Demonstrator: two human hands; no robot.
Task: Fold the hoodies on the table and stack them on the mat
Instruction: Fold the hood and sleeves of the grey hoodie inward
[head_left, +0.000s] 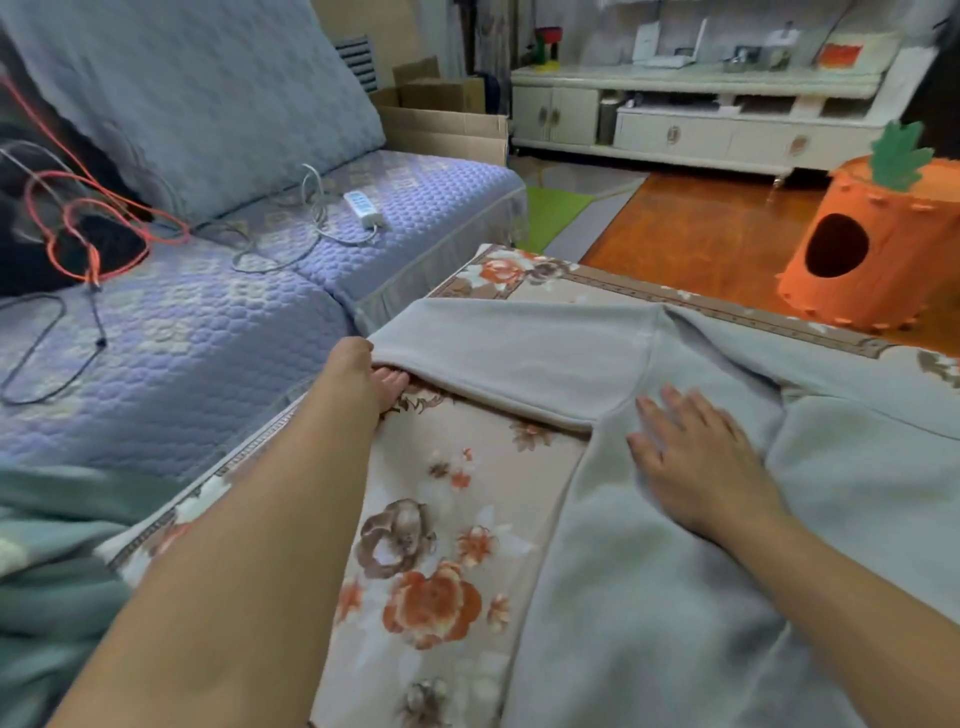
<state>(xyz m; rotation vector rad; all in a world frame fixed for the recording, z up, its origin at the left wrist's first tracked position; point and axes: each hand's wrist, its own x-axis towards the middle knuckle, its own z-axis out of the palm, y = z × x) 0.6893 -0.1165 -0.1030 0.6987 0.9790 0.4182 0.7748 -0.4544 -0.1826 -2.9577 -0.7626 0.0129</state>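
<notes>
The hoodie (649, 597) is lying spread on the floral cloth (441, 519) covering the counter, its body nearest the camera and its sleeve (509, 358) reaching out to the left.

The right hand (701, 462) is pressing flat on the body, fingers straight, holding nothing. Farther out, the left hand (374, 374) is tucking its fingers under the sleeve's cuff end; that grip looks like a pinch on the cuff, though the fabric is hiding the fingertips.

The risks, as I judge them:
- the fleece is looking thick and slippery, so a shallow pinch could be letting the sleeve drop mid-fold;
- the pressing hand is sitting near the armpit seam, so a hard pull could be dragging the body askew and wrinkling it;
- the cuff is lying near the counter's edge by the sofa (208, 322), so a released sleeve could slide off.
</notes>
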